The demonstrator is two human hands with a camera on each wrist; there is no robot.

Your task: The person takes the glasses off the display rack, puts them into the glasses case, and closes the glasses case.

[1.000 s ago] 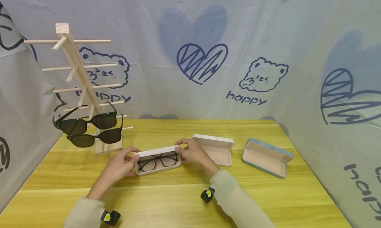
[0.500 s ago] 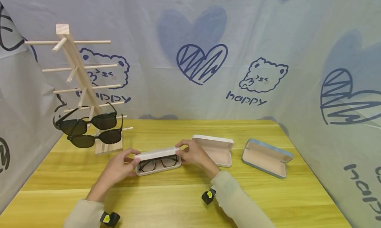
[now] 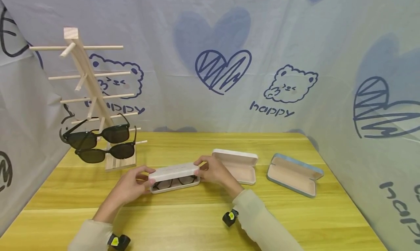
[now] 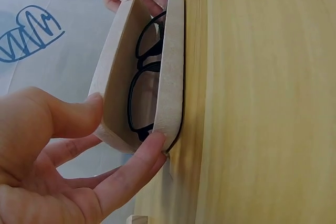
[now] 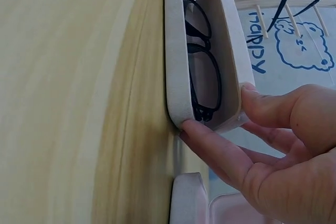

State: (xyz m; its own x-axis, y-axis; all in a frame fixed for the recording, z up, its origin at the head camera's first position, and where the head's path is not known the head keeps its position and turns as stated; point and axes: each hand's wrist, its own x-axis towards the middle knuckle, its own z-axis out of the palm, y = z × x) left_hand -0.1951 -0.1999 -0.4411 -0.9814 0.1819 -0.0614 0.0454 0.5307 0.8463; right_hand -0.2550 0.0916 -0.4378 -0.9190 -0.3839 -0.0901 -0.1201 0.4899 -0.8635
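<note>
Held case: a white glasses case [image 3: 174,171] is set on the table [image 3: 183,225], left of the middle of its far edge and nearer the viewer than that edge; the lid stands ajar over the base, the opening turned toward the viewer.
Contents: black-framed eyeglasses [image 4: 140,62] are lodged inside, partly covered by the lid.
Left hand: the case's left end is held by the left hand [image 3: 131,183], thumb on the lid's rim, a fingertip against the base.
Right hand: the right end is held likewise by the right hand [image 3: 213,169], thumb on lid, finger at the base corner.
Second white case [image 3: 242,172]: placed open just beyond the right hand, toward the far edge.
Blue case [image 3: 292,180]: placed open near the table's right edge.
Wooden stand [image 3: 83,63]: placed near the far left corner; upper sunglasses [image 3: 115,134] and lower sunglasses [image 3: 122,151] are carried on its lower pegs.
Backdrop [image 3: 157,98]: printed with hearts and bears.
</note>
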